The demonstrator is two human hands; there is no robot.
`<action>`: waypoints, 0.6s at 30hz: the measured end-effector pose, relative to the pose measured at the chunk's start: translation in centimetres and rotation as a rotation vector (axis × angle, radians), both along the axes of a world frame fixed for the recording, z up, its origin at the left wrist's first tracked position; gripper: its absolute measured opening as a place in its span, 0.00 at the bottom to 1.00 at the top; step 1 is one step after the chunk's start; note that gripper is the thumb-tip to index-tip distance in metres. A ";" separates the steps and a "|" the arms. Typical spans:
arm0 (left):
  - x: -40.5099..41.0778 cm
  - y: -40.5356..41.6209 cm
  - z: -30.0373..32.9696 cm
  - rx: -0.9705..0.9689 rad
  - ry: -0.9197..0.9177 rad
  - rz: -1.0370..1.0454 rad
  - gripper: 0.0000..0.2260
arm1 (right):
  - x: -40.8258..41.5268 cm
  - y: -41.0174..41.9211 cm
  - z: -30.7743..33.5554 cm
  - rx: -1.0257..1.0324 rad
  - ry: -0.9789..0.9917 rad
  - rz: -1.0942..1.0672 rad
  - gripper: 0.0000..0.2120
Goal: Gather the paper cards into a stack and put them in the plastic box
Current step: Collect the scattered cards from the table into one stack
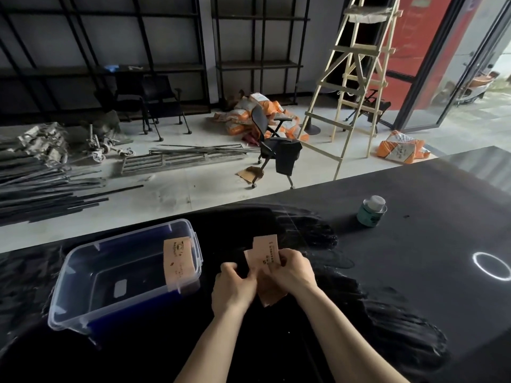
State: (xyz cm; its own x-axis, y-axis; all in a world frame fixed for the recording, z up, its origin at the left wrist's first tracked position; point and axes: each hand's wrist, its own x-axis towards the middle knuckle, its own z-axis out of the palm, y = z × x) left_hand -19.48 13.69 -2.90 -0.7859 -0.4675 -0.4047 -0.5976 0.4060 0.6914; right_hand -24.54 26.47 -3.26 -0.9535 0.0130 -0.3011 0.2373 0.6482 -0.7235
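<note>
Evidently squaring a stack, both hands pinch the pink paper cards point(265, 261) between them: left hand point(235, 286) and right hand point(293, 269) each in a closed grip, just beside the clear plastic box point(80, 286) on the black tabletop point(414, 258), where one card point(177, 261) leans against the wall.

Two bare forearms come into view from the bottom edge, with no sleeves showing on either one. The left hand point(235, 286) and the right hand point(293, 269) are ungloved. No rings, watch or bands show on the wrists or fingers point(231, 268). The fingernails cannot be made out.
</note>
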 end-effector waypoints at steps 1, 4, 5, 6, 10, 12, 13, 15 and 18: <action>-0.3 0.0 -0.2 0.008 -0.036 0.001 0.30 | -0.2 0.0 -0.6 0.012 -0.007 0.012 0.18; -0.9 0.3 0.1 0.067 -0.078 0.018 0.34 | -0.5 -0.2 -1.3 0.018 -0.026 0.033 0.17; -1.0 0.4 0.3 0.087 -0.089 0.030 0.33 | -0.5 -0.3 -1.3 0.020 -0.028 0.040 0.15; -1.1 0.5 0.4 0.109 -0.098 0.047 0.32 | -0.4 -0.4 -1.3 0.017 -0.030 0.047 0.13; -1.0 0.6 0.3 0.200 -0.086 0.076 0.30 | -0.1 -0.3 -1.9 -0.044 -0.047 0.046 0.12; -1.3 0.1 -1.7 0.273 -0.035 0.098 0.33 | 0.3 -0.1 -2.3 -0.156 -0.069 0.002 0.13; -1.5 -0.3 -3.3 0.317 0.004 0.106 0.32 | 0.5 0.0 -2.6 -0.217 -0.066 -0.023 0.14; -0.4 -0.6 -2.5 0.384 0.052 0.077 0.29 | 1.2 0.3 -2.7 -0.325 -0.030 -0.038 0.17; 1.6 -1.2 -0.4 0.449 0.142 0.038 0.17 | 2.9 0.7 -2.0 -0.456 0.027 -0.022 0.20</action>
State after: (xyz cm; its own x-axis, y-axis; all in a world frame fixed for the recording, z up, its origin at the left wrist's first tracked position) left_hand -17.85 12.45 -3.31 -0.8338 -0.3008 -0.4629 -0.4928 0.0274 0.8697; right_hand -21.67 27.16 -5.23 -0.9621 -0.0945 -0.2558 0.2247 0.2568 -0.9400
